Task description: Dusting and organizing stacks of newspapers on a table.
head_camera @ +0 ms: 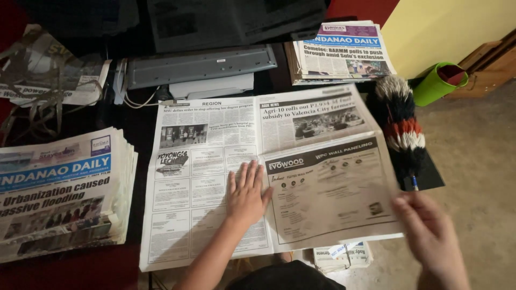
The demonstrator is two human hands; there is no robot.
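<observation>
Under left hand (246,194), fingers spread flat: open newspaper (269,172), thin, limp, tearable. Right hand (430,236) blurred beside page edge, fingers loosely curled; edge best pinched.

An open newspaper (215,161) is lying spread flat across the dark table, left page pressed down, right page sticking out past the table edge with its outer edge lifting slightly.

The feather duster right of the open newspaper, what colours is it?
Bands of black, cream-white and red feather duster, seen in the head view.
</observation>
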